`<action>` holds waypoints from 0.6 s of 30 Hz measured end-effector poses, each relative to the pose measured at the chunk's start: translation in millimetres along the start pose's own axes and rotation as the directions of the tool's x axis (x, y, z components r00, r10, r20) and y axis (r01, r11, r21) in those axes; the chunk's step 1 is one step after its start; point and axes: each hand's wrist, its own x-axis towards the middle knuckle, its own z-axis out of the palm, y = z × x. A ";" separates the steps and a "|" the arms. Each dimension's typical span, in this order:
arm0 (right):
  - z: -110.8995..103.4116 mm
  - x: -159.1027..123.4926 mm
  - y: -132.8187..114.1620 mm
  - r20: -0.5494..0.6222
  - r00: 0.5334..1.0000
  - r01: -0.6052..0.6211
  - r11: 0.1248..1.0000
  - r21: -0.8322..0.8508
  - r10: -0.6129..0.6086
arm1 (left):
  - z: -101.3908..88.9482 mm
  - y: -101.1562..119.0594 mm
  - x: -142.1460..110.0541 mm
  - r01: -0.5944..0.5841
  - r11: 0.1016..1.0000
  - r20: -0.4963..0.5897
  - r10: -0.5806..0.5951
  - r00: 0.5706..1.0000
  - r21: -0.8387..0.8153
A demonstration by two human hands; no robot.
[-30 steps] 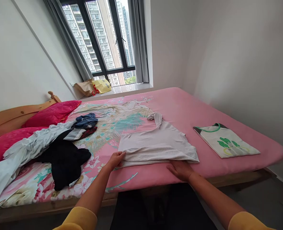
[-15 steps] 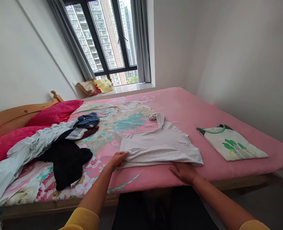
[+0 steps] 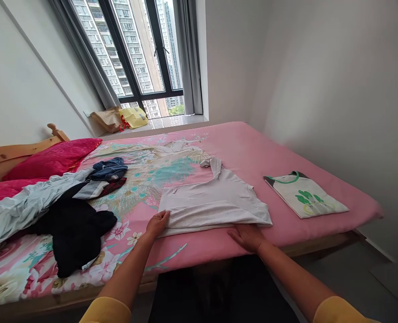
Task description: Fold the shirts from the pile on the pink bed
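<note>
Pinching the near-left corner of the pale garment (image 3: 215,202) with the left hand (image 3: 157,224), in a closed grip of thumb against fingers. Reaching under the near hem with the right hand (image 3: 249,237); cannot tell the openness of that grip, for want of any sight of fingertips beneath the cloth. Lies spread on the bed (image 3: 239,148) near its front edge, creased along the near side, with a narrow twisted strip at the far end. Hardly changed over the last second: held at the same two places, with only a small swing of the view. Suggests a steadying pause in handling the cloth rather than a fresh fold. Farther right, well apart: a folded shirt (image 3: 311,194) with a green neckline. Off to the left, heaped: a black garment (image 3: 76,237), denim (image 3: 109,169) and a white cloth (image 3: 27,208).
</note>
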 end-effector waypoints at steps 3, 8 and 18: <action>-1.4 -1.2 -3.7 -0.044 0.998 -0.053 0.998 -0.031 0.051 | 2.8 -3.2 2.3 0.008 0.999 -0.038 -0.006 0.999 0.045; -3.3 -4.6 -7.4 -0.055 0.995 -0.088 0.996 -0.033 0.086 | 4.6 -5.8 2.9 0.030 0.999 -0.061 -0.027 0.998 0.042; -0.7 -5.1 -5.6 -0.092 0.993 -0.081 0.996 -0.038 0.077 | -2.0 -8.7 -2.2 0.000 0.999 -0.067 -0.003 0.998 -0.048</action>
